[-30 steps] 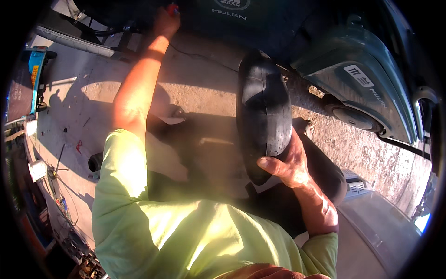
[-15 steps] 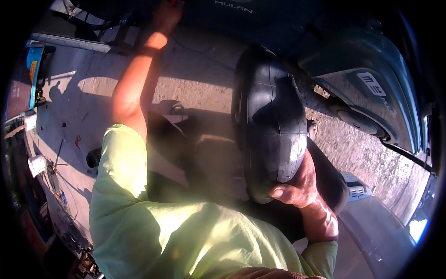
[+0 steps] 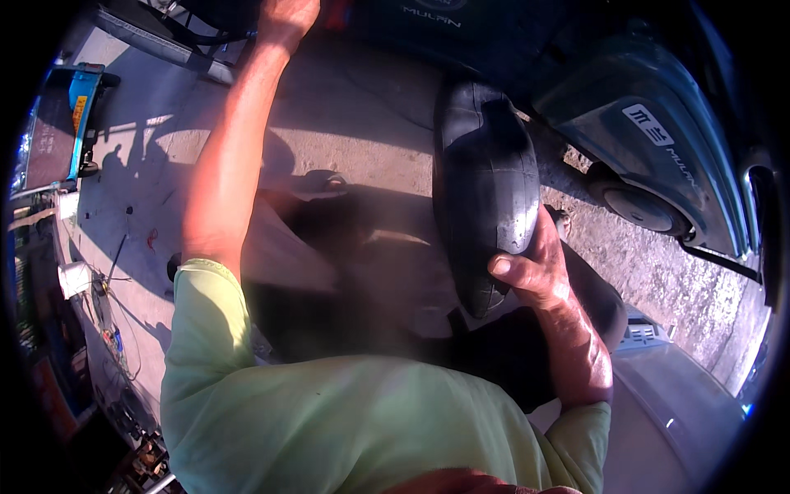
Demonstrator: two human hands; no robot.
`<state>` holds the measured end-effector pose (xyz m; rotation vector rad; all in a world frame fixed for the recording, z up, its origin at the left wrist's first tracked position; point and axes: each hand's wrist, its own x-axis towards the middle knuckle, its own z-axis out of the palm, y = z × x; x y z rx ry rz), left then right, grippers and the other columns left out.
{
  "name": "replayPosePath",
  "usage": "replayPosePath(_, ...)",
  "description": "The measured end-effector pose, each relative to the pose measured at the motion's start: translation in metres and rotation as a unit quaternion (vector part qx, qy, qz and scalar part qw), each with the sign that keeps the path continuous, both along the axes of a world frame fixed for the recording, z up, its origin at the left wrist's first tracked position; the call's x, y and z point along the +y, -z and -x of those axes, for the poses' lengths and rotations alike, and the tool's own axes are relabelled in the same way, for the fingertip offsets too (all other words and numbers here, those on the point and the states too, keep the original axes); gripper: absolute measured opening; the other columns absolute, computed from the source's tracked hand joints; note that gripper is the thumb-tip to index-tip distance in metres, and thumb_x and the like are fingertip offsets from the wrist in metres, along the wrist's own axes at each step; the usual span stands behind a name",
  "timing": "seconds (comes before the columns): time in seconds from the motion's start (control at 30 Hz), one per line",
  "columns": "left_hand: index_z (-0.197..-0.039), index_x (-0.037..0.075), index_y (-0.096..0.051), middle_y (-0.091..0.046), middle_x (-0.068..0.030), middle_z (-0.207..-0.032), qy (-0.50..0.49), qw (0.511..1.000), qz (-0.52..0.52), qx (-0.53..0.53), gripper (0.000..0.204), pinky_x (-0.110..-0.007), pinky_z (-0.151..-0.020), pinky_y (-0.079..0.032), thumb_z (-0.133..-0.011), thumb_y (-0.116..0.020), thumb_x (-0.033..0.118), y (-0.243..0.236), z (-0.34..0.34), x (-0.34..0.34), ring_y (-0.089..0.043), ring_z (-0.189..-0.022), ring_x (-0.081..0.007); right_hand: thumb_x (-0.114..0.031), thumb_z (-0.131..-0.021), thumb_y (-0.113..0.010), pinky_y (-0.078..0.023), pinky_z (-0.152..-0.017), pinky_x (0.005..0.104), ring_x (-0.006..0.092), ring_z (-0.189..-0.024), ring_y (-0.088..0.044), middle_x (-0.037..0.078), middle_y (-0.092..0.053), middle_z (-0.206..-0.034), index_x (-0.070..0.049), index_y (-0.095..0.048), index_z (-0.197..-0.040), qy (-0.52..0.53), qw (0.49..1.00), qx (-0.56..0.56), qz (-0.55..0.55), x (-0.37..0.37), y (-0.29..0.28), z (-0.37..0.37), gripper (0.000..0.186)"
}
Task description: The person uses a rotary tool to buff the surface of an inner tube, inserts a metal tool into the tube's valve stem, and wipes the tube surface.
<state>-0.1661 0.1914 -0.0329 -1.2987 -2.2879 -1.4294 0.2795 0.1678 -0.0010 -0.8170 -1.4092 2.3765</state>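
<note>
A swollen black rubber inner tube (image 3: 487, 177) stands on edge in front of me, a little right of the middle. My right hand (image 3: 539, 267) grips its near end, with the thumb on the near side and the fingers hidden behind the rubber. My left arm reaches far forward. At the upper edge, my left hand (image 3: 288, 18) is beside the dark vehicle (image 3: 395, 41), its fingers cut off by the frame and shadow. A blurred red patch (image 3: 336, 12) shows just right of it.
A dark green vehicle panel and wheel (image 3: 642, 210) stand at the right. Near my right elbow is a grey smooth-topped object (image 3: 666, 395). At the far left are a blue-edged cart (image 3: 78, 111), a white container (image 3: 74, 280) and scattered cables on the concrete floor (image 3: 197, 148).
The inner tube and my right hand have shifted forward, away from my body. My left hand has moved slightly left in view and is still stretched forward. The whole view has shifted a little.
</note>
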Motion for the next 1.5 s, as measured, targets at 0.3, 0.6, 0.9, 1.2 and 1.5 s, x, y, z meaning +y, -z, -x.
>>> replayPosePath(0.3, -0.112, 0.004, -0.071, -0.07, -0.0104, -0.11, 0.341, 0.939, 0.038, -0.006, 0.023, -0.035, -0.089, -0.053, -0.097, -0.068, 0.022, -0.06, -0.205, -0.071, -0.068, -0.102, -0.0286, -0.032, -0.065, -0.088, -0.049, -0.099, 0.0367, 0.0214, -0.11, -0.061, 0.013, -0.062, -0.121, 0.003, -0.046, -0.139, -0.053, 0.998, 0.008, -0.04, -0.015, 0.004, 0.015, 0.092)
replayPosePath(0.6, -0.102, 0.003, -0.07, -0.07, -0.0116, -0.099, 0.258, 0.946, -0.007, 0.194, 0.013, -0.04, -0.082, -0.054, -0.09, -0.069, 0.006, -0.023, -0.203, -0.059, -0.067, -0.096, -0.0316, -0.029, -0.066, -0.09, -0.048, -0.103, 0.0369, 0.0202, -0.113, -0.06, 0.011, -0.063, -0.121, 0.002, -0.046, -0.139, -0.074, 0.997, 0.019, -0.017, -0.022, 0.009, 0.01, 0.091)
replayPosePath(0.9, -0.105, 0.002, -0.07, -0.069, -0.0117, -0.103, 0.368, 0.917, 0.06, 0.145, 0.017, -0.041, -0.086, -0.053, -0.091, -0.069, 0.012, -0.017, -0.21, -0.051, -0.065, -0.098, -0.0335, -0.03, -0.074, -0.088, -0.042, -0.109, 0.0393, 0.0216, -0.123, -0.055, 0.011, -0.06, -0.13, -0.001, -0.044, -0.145, -0.131, 0.99, 0.026, -0.043, -0.021, 0.009, 0.015, 0.088)
replayPosePath(1.2, -0.111, 0.007, -0.074, -0.063, -0.0125, -0.134, 0.479, 0.867, 0.104, 0.088, 0.032, -0.046, -0.108, -0.045, -0.083, -0.081, 0.02, -0.069, -0.193, -0.089, -0.052, -0.133, -0.0341, -0.032, -0.069, -0.088, -0.045, -0.107, 0.0383, 0.0218, -0.12, -0.057, 0.012, -0.058, -0.129, 0.002, -0.042, -0.144, -0.069, 0.996, 0.023, -0.049, -0.015, 0.006, 0.018, 0.095)
replayPosePath(1.5, -0.116, 0.008, -0.071, -0.053, -0.0147, -0.146, 0.487, 0.853, 0.108, 0.152, 0.055, -0.053, -0.113, -0.038, -0.067, -0.087, 0.027, -0.059, -0.212, -0.101, -0.044, -0.139, -0.0413, -0.029, -0.073, -0.085, -0.041, -0.112, 0.0405, 0.0238, -0.13, -0.051, 0.012, -0.053, -0.138, 0.0, -0.036, -0.149, -0.054, 0.996, 0.055, -0.042, -0.014, 0.0, 0.017, 0.095)
